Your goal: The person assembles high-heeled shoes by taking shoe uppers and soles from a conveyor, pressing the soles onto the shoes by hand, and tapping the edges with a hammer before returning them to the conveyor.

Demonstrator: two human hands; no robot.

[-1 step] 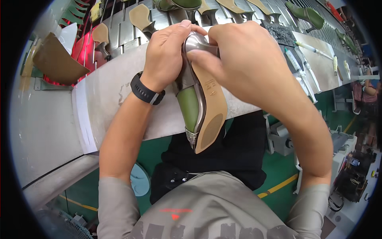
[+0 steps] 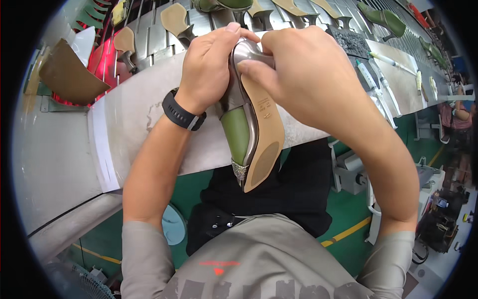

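A high-heeled shoe [image 2: 256,132] lies on its side between my hands, its pointed toe aimed at me and its tan sole turned to the right. Its upper is shiny bronze-grey with a green panel [image 2: 235,132] and a glittering band [image 2: 238,171] by the toe. My left hand [image 2: 205,67] is closed round the heel end from the left. From the right, my right hand [image 2: 308,70] grips the heel [image 2: 266,60], its thumb at the sole's back edge. The fingers behind the shoe are partly hidden.
A pale worktop [image 2: 164,89] runs under the shoe. Beyond it a slatted metal rack [image 2: 149,42] carries several shoes and a green heeled shoe [image 2: 382,19]. Several syringes [image 2: 367,75] lie at the right by a dark rough block [image 2: 350,44]. A brown curved sheet [image 2: 72,74] stands left.
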